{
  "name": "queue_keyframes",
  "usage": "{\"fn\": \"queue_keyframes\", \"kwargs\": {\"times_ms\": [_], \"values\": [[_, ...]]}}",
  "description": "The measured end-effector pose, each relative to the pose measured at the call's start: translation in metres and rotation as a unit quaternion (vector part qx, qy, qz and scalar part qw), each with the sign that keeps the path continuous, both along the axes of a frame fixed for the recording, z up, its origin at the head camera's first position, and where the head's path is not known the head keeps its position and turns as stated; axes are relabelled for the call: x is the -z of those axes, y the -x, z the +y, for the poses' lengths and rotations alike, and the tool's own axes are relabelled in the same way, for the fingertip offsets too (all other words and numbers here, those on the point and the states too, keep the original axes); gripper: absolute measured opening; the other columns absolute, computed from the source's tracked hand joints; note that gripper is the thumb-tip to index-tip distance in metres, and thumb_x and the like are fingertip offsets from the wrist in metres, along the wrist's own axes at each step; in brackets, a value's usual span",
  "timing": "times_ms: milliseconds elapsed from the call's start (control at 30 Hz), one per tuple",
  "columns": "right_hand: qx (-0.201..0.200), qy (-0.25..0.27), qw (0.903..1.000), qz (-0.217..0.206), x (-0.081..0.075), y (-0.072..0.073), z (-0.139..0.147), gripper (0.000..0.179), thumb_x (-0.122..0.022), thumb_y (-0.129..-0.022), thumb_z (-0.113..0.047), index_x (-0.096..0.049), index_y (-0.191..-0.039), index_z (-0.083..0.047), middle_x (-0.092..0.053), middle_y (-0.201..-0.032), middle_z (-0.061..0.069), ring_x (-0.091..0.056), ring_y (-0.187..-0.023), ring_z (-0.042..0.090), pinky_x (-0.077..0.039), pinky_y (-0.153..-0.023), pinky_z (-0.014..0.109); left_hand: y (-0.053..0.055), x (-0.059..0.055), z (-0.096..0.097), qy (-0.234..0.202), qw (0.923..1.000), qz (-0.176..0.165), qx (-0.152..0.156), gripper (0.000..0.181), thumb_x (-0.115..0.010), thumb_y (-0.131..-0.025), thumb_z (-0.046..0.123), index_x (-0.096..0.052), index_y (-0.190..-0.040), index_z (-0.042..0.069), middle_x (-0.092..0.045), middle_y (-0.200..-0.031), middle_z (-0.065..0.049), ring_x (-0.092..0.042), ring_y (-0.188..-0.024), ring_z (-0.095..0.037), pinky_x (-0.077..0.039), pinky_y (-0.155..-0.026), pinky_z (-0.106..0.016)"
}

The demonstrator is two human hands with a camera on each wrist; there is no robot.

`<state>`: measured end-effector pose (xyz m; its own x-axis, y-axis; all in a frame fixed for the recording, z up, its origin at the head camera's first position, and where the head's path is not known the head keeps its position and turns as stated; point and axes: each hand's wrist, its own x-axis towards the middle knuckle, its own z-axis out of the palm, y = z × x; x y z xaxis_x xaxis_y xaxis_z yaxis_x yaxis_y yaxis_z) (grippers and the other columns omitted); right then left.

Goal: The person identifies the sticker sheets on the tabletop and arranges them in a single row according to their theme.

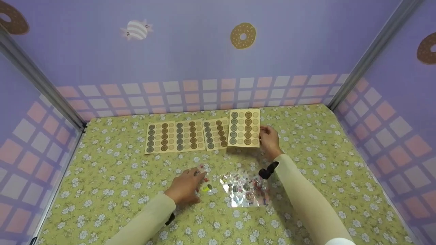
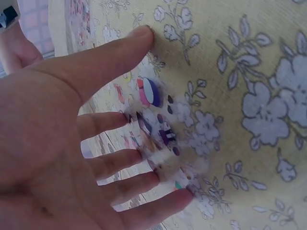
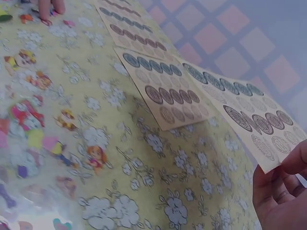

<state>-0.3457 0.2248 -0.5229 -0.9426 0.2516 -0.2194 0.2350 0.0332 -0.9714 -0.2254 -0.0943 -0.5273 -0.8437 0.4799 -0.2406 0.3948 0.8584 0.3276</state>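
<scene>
My right hand (image 1: 270, 141) pinches the right edge of a cream sheet of round stickers (image 1: 244, 128), printed in dark grey, brown and pale columns. In the right wrist view, that sheet (image 3: 254, 111) is tilted up off the cloth, with the thumb and fingers (image 3: 288, 189) at its corner. My left hand (image 1: 185, 186) is low over the cloth, its fingers spread and fairly straight. In the left wrist view, the fingertips (image 2: 182, 199) rest on or just over a clear sheet with small colourful stickers (image 2: 165, 136); exact contact is hard to tell.
Three similar cream sheets (image 1: 159, 137) lie in a row to the left of the held one. A shiny clear sheet of cartoon stickers (image 1: 246, 190) lies between the arms. Beneath is a floral yellow-green cloth (image 1: 119, 200); purple walls (image 1: 190, 51) enclose the back and sides.
</scene>
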Motion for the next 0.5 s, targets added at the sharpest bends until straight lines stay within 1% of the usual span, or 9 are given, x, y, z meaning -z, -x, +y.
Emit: {"fn": "queue_keyframes", "kwargs": {"times_ms": [167,300,400,467,500], "values": [[0.024,-0.024,0.9994,-0.008,0.01,0.012,0.008,0.028,-0.048,-0.103,-0.023,-0.058,-0.126,-0.012,-0.06,-0.115,0.007,-0.061,-0.102,0.021,-0.054,-0.079,0.03,0.0,0.0,0.005,0.006,1.0,0.004,0.003,0.086,-0.086,-0.071,0.027,-0.044,-0.146,0.014,-0.04,-0.149,-0.016,-0.039,-0.136,-0.04,-0.045,-0.099,-0.058],[0.058,-0.021,0.9978,-0.025,0.022,0.024,0.013,0.025,-0.054,-0.1,-0.022,-0.063,-0.12,-0.01,-0.062,-0.111,0.006,-0.062,-0.096,0.017,-0.053,-0.081,0.03,0.0,0.0,0.006,-0.006,1.0,0.003,0.005,0.085,-0.087,-0.07,0.024,-0.046,-0.144,0.014,-0.04,-0.148,-0.016,-0.04,-0.135,-0.04,-0.045,-0.1,-0.057],[0.089,0.007,0.9955,-0.032,0.029,0.032,0.017,0.023,-0.053,-0.099,-0.018,-0.065,-0.115,-0.006,-0.063,-0.104,0.006,-0.063,-0.088,0.016,-0.053,-0.077,0.029,0.0,0.001,0.007,-0.013,0.9999,-0.001,0.008,0.085,-0.087,-0.07,0.023,-0.046,-0.144,0.014,-0.039,-0.149,-0.016,-0.039,-0.136,-0.04,-0.044,-0.101,-0.057],[0.097,0.023,0.9946,-0.031,0.032,0.036,0.018,0.025,-0.05,-0.1,-0.016,-0.065,-0.115,-0.002,-0.063,-0.101,0.006,-0.063,-0.084,0.016,-0.052,-0.075,0.029,0.0,0.001,0.007,-0.014,0.9998,0.003,0.012,0.086,-0.086,-0.069,0.021,-0.045,-0.145,0.015,-0.042,-0.147,-0.015,-0.042,-0.133,-0.039,-0.046,-0.099,-0.056],[0.101,0.059,0.9928,-0.024,0.032,0.038,0.018,0.027,-0.048,-0.101,-0.015,-0.064,-0.117,0.0,-0.063,-0.102,0.009,-0.063,-0.085,0.018,-0.052,-0.076,0.03,0.0,0.001,0.007,-0.015,0.9998,0.005,0.015,0.085,-0.086,-0.069,0.02,-0.046,-0.144,0.015,-0.044,-0.144,-0.014,-0.044,-0.131,-0.038,-0.047,-0.097,-0.055]]}}
